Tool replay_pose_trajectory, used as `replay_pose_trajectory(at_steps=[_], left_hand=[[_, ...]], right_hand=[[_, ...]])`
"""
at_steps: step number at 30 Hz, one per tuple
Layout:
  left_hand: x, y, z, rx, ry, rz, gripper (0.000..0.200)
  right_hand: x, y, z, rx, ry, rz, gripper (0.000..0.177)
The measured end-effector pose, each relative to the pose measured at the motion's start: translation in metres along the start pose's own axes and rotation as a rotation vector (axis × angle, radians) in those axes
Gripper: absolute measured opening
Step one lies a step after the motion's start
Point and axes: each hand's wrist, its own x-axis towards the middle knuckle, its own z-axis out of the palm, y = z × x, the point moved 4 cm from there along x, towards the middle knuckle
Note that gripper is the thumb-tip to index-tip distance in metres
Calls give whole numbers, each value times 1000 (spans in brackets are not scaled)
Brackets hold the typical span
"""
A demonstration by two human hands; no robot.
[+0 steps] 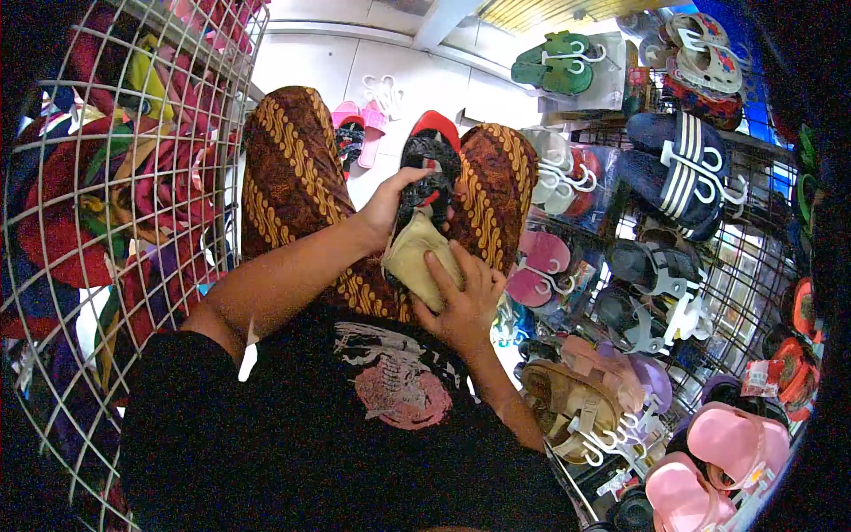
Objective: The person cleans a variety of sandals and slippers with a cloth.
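Between my knees, my left hand [390, 206] is closed around a black sandal [430, 183] with red edging, its thumb lying across the top. The red toe end [435, 126] of the sandal points away from me. My right hand [468, 288] presses on a crumpled pale tan cloth [422, 259] that lies against the near end of the sandal. The fingers of this hand are bent over the cloth, and its thumb is partly beneath. How much of the sandal the cloth covers cannot be seen.
On the left stands a wire grid [146, 168] with colourful fabrics behind it. Sandals on white hangers, including pink clogs [737, 443] and striped navy slides [683, 168], fill a rack at the right. Pink sandals [372, 133] lie on the tiled floor [306, 66] ahead.
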Motion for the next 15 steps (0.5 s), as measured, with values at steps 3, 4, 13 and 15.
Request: replay_pose_trajectory(at_steps=[3,4,13,15], left_hand=[[1,2,0,-105,-17,25,49],[3,0,-4,-114,-56,24,50],[3,3,-8,-345,-59,-69,61],[0,4,-6,-254,-76,-76,59]], right_hand=[[5,-2,-2,11,15,27,74],[4,-2,-1,15,23,33,73],[-16,18,4,168,372,30,93],[-17,22,2,197,433,22,97]])
